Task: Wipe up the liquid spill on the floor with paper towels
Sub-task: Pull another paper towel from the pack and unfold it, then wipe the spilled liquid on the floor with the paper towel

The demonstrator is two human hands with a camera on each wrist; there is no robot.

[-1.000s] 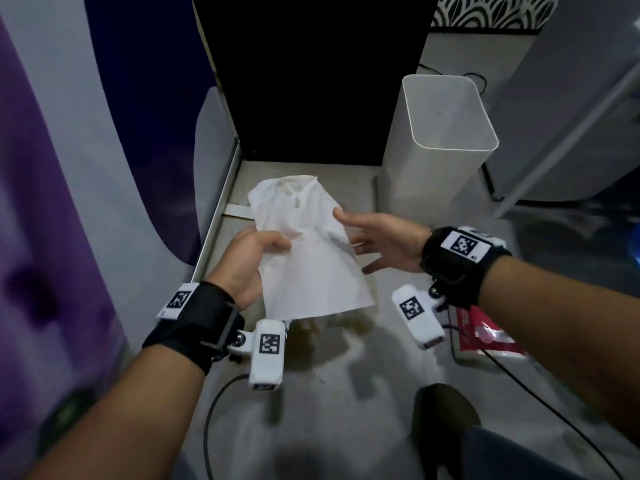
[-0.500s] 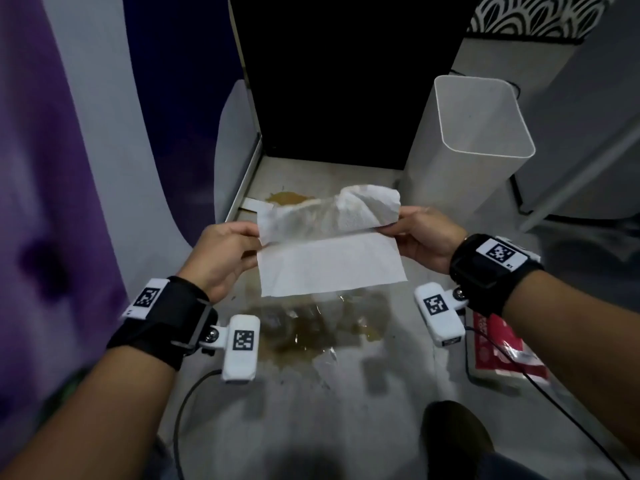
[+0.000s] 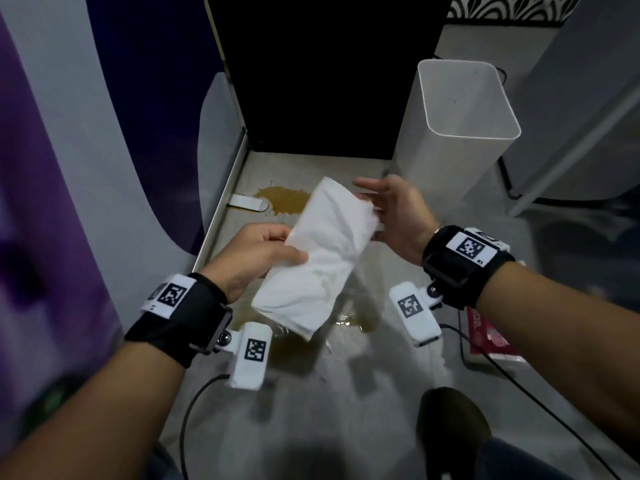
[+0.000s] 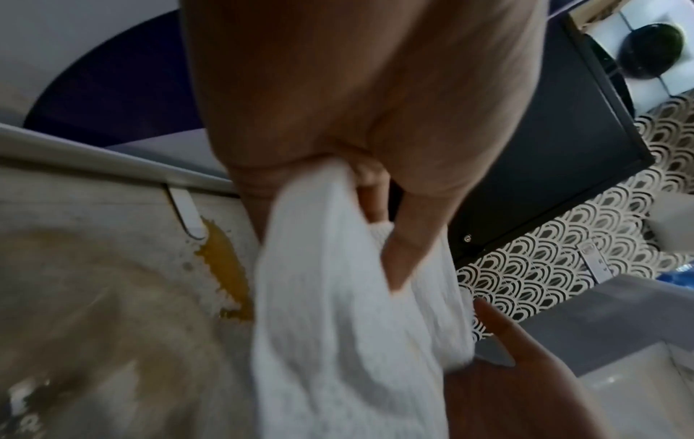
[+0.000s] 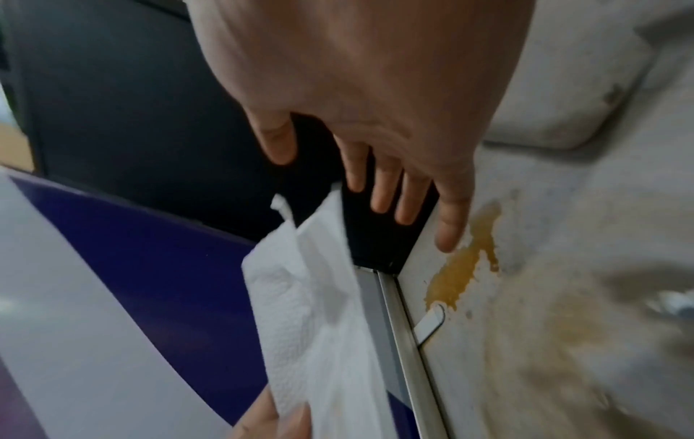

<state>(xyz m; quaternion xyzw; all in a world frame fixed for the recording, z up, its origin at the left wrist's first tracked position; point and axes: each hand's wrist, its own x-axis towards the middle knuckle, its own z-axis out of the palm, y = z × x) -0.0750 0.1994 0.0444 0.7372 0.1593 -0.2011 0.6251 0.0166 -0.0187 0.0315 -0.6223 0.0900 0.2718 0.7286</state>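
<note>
The left hand [image 3: 254, 258] pinches the folded towel [image 3: 322, 258] in the air above the spill [image 3: 287, 199] on the floor [image 3: 311, 410]. The right hand [image 3: 398, 220] is spread, its fingers straight, beside the towel's far end. A bin [image 3: 450, 133] stands behind the spill.

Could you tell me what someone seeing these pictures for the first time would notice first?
The folded white paper towel stands out, held above the floor in the middle of the head view, with the left hand pinching its near edge and the right hand open beside its far end. Below it, an amber spill spreads over the pale floor near the wall rail. A tall white bin stands to the right.
</note>
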